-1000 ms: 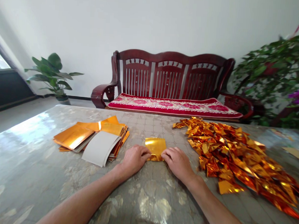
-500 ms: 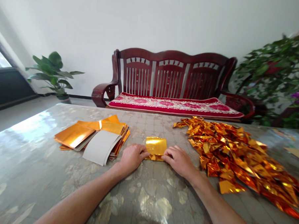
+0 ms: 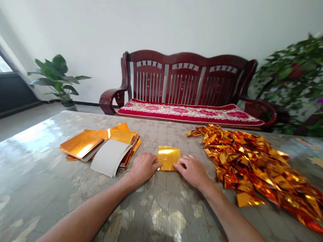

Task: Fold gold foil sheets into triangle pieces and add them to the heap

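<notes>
A small gold foil sheet [image 3: 169,157], partly folded, lies flat on the marbled table [image 3: 41,187] in front of me. My left hand [image 3: 143,167] pinches its near left edge with curled fingers. My right hand [image 3: 193,170] presses on its near right edge, fingers bent. A stack of flat gold sheets [image 3: 101,148], one turned white side up, sits to the left of my left hand. A large heap of folded gold foil pieces [image 3: 256,164] spreads to the right of my right hand.
Behind the table stands a dark red wooden bench [image 3: 184,90] with a red patterned cushion. A potted plant [image 3: 57,79] is on the floor at the far left, and leafy plants [image 3: 299,77] fill the right side.
Both hands have slid a little farther up the table and pushed the sheet's near edge up. The folded strip that showed under the sheet is now tucked flat.
</notes>
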Demonstrator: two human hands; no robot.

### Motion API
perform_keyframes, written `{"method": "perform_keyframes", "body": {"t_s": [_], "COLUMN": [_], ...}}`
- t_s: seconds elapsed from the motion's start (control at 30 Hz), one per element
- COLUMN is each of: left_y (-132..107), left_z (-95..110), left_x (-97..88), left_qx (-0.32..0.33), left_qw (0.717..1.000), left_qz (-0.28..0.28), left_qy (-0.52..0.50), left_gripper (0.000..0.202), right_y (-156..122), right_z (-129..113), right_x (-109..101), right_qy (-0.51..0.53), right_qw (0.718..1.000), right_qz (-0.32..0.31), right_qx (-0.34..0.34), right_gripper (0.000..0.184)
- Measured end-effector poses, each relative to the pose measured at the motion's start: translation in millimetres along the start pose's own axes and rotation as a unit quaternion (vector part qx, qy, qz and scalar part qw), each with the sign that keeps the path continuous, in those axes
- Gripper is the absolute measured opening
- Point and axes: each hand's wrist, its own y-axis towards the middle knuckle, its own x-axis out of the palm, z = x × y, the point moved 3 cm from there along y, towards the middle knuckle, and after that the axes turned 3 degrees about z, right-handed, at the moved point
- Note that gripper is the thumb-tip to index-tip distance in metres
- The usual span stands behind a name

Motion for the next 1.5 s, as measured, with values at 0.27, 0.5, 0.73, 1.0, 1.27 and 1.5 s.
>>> {"method": "perform_keyframes", "body": {"t_s": [0.27, 0.5, 0.73, 1.0, 1.27, 1.5], "left_y": [1, -1, 0, 0, -1, -3], "left_z": [1, 7, 7, 11, 14, 13], "left_x": [2.6, 0.2, 1.2, 0.5, -1.0, 3.0], "left_qx": [0.013, 0.031, 0.035, 0.052, 0.052, 0.059], "left_qw": [0.999, 0.996, 0.995, 0.992, 0.993, 0.991], "left_qz": [0.009, 0.020, 0.020, 0.022, 0.022, 0.059], "left_qy": [0.035, 0.080, 0.089, 0.111, 0.106, 0.105], "left_gripper": [0.034, 0.037, 0.035, 0.037, 0.033, 0.023], "right_y": [-1, -1, -2, -3, -4, -5], "right_z": [0, -2, -2, -4, -5, -4], "right_x": [2, 2, 3, 2, 1, 1], "right_qy": [-0.013, -0.049, -0.066, -0.085, -0.074, -0.073], "right_qw": [1.000, 0.999, 0.998, 0.996, 0.997, 0.996], "right_qz": [0.012, 0.013, 0.015, 0.015, 0.015, 0.021], "right_qx": [-0.007, -0.014, -0.011, -0.007, 0.009, 0.038], "right_gripper": [0.029, 0.028, 0.027, 0.028, 0.028, 0.031]}}
